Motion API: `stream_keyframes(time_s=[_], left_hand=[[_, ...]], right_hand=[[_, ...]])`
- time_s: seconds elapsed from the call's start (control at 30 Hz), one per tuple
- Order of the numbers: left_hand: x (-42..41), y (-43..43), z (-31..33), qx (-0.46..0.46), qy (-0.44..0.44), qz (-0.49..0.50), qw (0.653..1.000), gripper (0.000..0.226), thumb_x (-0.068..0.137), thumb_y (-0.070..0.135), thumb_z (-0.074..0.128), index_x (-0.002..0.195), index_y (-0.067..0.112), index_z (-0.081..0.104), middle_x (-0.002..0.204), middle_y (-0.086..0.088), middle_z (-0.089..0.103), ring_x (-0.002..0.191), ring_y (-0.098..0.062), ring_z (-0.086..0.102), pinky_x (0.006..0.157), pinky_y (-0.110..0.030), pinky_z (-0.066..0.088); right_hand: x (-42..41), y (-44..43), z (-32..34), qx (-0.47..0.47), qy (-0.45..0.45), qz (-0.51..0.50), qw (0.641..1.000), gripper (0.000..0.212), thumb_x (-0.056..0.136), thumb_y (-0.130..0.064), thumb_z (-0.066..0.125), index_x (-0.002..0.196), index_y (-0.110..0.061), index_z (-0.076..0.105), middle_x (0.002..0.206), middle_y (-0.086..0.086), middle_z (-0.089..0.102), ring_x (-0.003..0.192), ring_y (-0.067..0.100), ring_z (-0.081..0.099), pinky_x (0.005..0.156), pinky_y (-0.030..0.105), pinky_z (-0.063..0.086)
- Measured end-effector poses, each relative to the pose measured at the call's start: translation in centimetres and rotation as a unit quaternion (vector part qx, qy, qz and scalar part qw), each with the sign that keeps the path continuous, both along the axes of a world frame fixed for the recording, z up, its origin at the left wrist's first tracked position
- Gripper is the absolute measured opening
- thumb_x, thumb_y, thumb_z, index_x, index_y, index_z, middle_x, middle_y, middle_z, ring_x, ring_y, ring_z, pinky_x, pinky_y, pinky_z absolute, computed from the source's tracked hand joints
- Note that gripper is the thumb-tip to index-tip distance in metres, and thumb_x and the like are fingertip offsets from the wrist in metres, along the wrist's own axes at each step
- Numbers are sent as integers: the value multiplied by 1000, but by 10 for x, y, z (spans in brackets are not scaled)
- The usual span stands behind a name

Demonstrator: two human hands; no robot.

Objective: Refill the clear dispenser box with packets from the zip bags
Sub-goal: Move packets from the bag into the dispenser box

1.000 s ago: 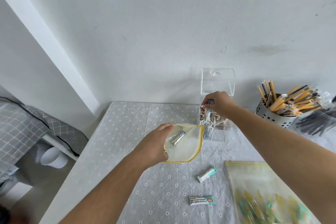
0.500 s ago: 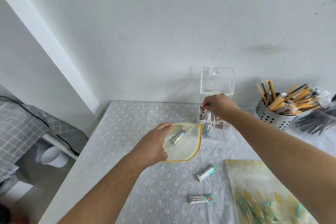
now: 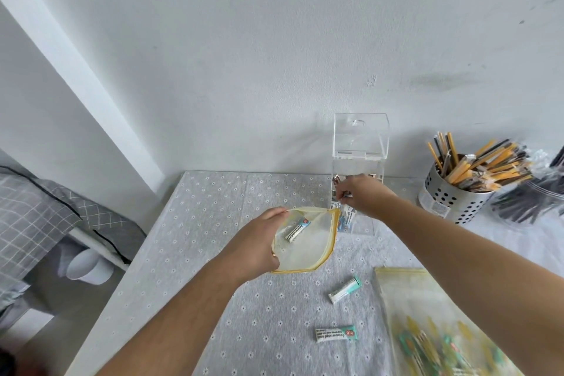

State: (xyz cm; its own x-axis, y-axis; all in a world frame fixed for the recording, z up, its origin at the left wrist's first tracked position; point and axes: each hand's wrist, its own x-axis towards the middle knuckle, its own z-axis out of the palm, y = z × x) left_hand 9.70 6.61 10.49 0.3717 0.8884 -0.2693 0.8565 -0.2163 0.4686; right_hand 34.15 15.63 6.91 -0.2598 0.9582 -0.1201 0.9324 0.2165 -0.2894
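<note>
The clear dispenser box stands at the far edge of the surface, lid raised, packets stacked inside. Right in front of it, the right hand has its fingers pinched on a packet at the box's open front. Just left of the box, the left hand grips the rim of a yellow-edged zip bag, one packet inside. A fuller zip bag lies nearer, to the right.

We see a bench under a grey flowered cloth. Two loose packets lie on it below the left grip. Right of them lies a full zip bag; the clear dispenser box and a perforated steel cup stand behind the right grip.
</note>
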Motion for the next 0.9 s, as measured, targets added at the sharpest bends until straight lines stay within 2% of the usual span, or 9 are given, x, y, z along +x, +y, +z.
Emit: stream_keyframes(time_s=[0.3, 0.47, 0.53, 0.63, 0.7, 0.77, 0.83, 0.9], left_hand=[[-1, 2, -1, -5, 0, 4, 1000, 87, 73, 0, 64, 147, 26, 25, 152, 22, 17, 106, -16, 57, 70, -10, 37], [1, 4, -2, -11, 5, 7, 1000, 87, 74, 0, 64, 147, 25, 24, 153, 21, 16, 106, -17, 57, 72, -12, 38], [1, 5, -2, -13, 8, 5, 1000, 87, 74, 1, 65, 147, 25, 25, 152, 21, 17, 97, -14, 58, 71, -12, 38], [0, 6, -2, -15, 6, 5, 1000, 87, 73, 0, 66, 146, 26, 26, 151, 21, 19, 68, -3, 49, 69, -13, 41], [0, 6, -2, -15, 6, 5, 1000, 87, 73, 0, 66, 146, 26, 26, 151, 21, 19, 63, -1, 47, 69, -13, 41], [1, 6, -2, -15, 7, 2, 1000, 87, 73, 0, 66, 147, 26, 26, 152, 21, 18, 69, -3, 45, 68, -10, 39], [3, 6, -3, -16, 5, 0, 1000, 87, 73, 0, 65, 146, 27, 26, 152, 21, 19, 67, -4, 45, 66, -9, 37], [4, 6, -2, -19, 0, -2, 1000, 87, 72, 0, 65, 146, 27, 27, 152, 21, 19, 62, -2, 47, 67, -11, 39]], right_hand=[[-2, 11, 5, -50, -21, -5, 999, 23, 83, -14, 68, 102, -25, 72, 107, -8, 71, 95, 10, 66, 74, 21, 44], [-7, 15, 0, -61, -18, -4, 998, 16, 84, -23, 68, 99, -25, 73, 107, -7, 71, 97, 14, 66, 85, 30, 53], [-8, 15, -3, -55, -15, -1, 998, 16, 85, -23, 66, 99, -22, 73, 107, -4, 71, 96, 17, 65, 83, 29, 52], [-5, 18, -1, -37, 45, -38, 998, 16, 85, -17, 64, 98, -16, 73, 101, 2, 73, 90, 18, 66, 78, 26, 51], [1, 20, 5, -25, 95, -75, 992, 14, 86, -16, 64, 96, -13, 73, 96, 6, 73, 79, 17, 64, 68, 22, 51], [7, 21, 15, -18, 113, -93, 989, 10, 86, -16, 64, 91, -11, 71, 91, 8, 73, 68, 15, 59, 56, 19, 46], [12, 20, 24, -10, 109, -96, 989, 9, 85, -15, 64, 89, -11, 70, 90, 8, 72, 62, 14, 57, 57, 24, 49], [15, 18, 28, -2, 96, -99, 991, 10, 85, -14, 62, 89, -12, 71, 91, 6, 72, 68, 16, 59, 69, 32, 56]])
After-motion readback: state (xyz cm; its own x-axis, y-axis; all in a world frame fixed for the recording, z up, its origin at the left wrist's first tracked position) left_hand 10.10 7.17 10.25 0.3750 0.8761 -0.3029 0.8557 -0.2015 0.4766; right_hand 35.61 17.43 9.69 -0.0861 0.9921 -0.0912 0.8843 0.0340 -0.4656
